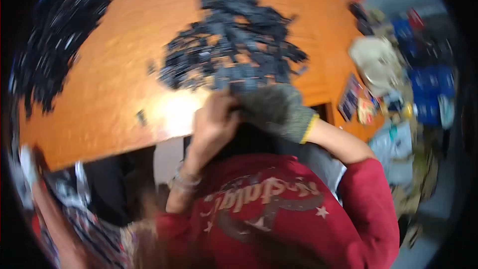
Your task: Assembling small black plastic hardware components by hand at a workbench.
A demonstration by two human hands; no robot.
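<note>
My bare left hand (215, 122), with a bracelet at the wrist, is at the table's near edge with its fingers curled closed. Whatever it pinches is too blurred to make out. Right beside it, meeting its fingers, is my right hand (274, 109) in a grey knitted glove with a yellow cuff. Its fingertips are smeared by motion, so their closing cannot be judged. Just beyond both hands spreads a loose heap of flat black pieces (234, 35) on the orange-brown wooden table (129, 35); the nearest ones touch or nearly touch the glove.
A second heap of black pieces (67, 35) covers the table's far left. One small dark piece (141, 117) lies alone near the front edge. Another person's arm (55, 219) reaches in at lower left. Bags and blue packages (430, 94) crowd the right side.
</note>
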